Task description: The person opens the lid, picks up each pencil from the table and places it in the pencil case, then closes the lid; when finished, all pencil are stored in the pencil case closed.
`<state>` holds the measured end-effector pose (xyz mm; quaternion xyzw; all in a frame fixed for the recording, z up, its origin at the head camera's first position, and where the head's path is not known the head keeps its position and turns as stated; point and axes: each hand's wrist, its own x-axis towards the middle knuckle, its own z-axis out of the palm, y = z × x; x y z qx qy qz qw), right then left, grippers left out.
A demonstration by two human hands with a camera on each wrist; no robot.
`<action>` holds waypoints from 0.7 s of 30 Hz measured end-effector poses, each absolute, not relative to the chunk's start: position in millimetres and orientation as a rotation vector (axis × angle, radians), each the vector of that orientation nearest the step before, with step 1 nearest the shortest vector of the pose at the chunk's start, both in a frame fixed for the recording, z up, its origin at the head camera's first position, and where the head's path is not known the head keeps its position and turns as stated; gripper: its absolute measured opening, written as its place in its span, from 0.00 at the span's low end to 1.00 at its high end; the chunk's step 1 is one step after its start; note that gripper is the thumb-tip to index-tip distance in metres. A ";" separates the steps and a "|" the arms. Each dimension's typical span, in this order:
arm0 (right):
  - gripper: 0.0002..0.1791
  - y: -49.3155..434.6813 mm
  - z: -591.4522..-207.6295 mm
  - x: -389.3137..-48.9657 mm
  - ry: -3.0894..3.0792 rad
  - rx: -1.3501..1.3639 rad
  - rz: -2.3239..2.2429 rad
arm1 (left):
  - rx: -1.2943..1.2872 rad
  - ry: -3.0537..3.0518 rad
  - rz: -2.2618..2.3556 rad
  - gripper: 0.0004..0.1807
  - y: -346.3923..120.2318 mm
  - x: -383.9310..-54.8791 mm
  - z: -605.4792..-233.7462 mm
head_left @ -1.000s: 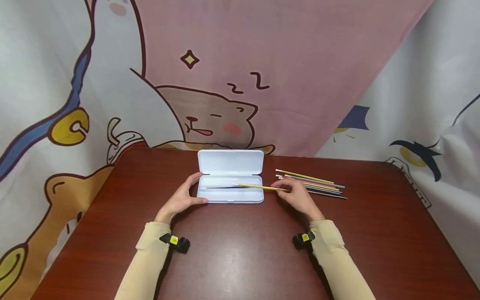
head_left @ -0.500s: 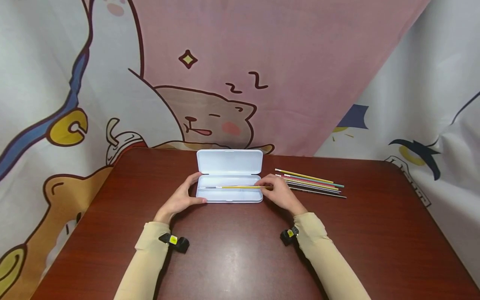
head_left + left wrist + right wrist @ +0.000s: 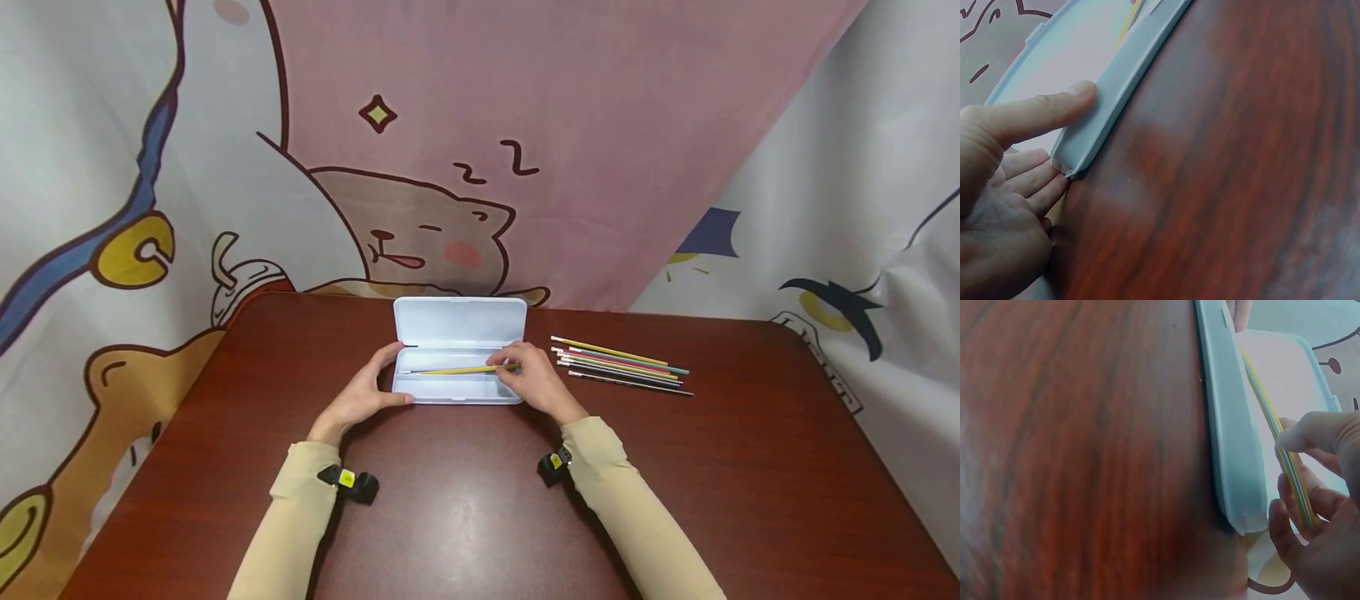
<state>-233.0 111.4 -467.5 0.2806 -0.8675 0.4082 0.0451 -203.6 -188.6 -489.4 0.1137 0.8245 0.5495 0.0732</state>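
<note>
A white pencil case point(image 3: 457, 396) stands with its lid raised at the back. My left hand point(image 3: 365, 390) holds its left end, the thumb lying along the front wall and the other fingers at the end, as the left wrist view shows. Over the case's right half, my right hand point(image 3: 534, 379) pinches a thin yellow pencil point(image 3: 461, 370) between thumb and fingers. The right wrist view shows pale and dark stripes along this pencil point(image 3: 1266, 403). It lies lengthwise over the inside of the case, its pale end to the left; its right end is partly covered by the fingers.
Several thin pencils point(image 3: 622, 364) in yellow, red, green and dark colours lie side by side on the brown table point(image 3: 465, 500), right of the case. A printed curtain point(image 3: 600, 167) hangs behind the table's far edge.
My right hand has moved left with the yellow pencil, from beside the loose pencils to over the case's right half. The left hand has stayed at the case's left end.
</note>
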 end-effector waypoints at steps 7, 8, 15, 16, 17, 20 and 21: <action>0.09 109.4 -470.1 -230.8 -2.675 0.782 1.283 | 0.344 2.470 1.670 0.52 -188.5 -202.5 -488.6; 0.09 109.4 -470.2 -230.5 -2.672 0.781 1.290 | 0.349 2.470 1.677 0.51 -188.5 -202.5 -488.6; 0.09 107.9 -470.9 -229.8 -2.656 0.741 1.265 | 0.354 2.469 1.686 0.51 -189.0 -202.3 -488.4; 0.09 107.7 -471.0 -229.8 -2.658 0.727 1.260 | 0.353 2.470 1.683 0.51 -188.9 -202.2 -488.1; 0.09 107.4 -470.8 -229.5 -2.664 0.709 1.266 | 0.348 2.470 1.681 0.51 -188.8 -202.1 -488.0; 0.10 106.2 -471.7 -229.4 -2.681 0.692 1.276 | 0.349 2.470 1.679 0.51 -188.3 -201.8 -487.5; 0.10 105.6 -472.5 -229.5 -2.686 0.701 1.271 | 0.350 2.469 1.681 0.51 -188.4 -201.8 -488.0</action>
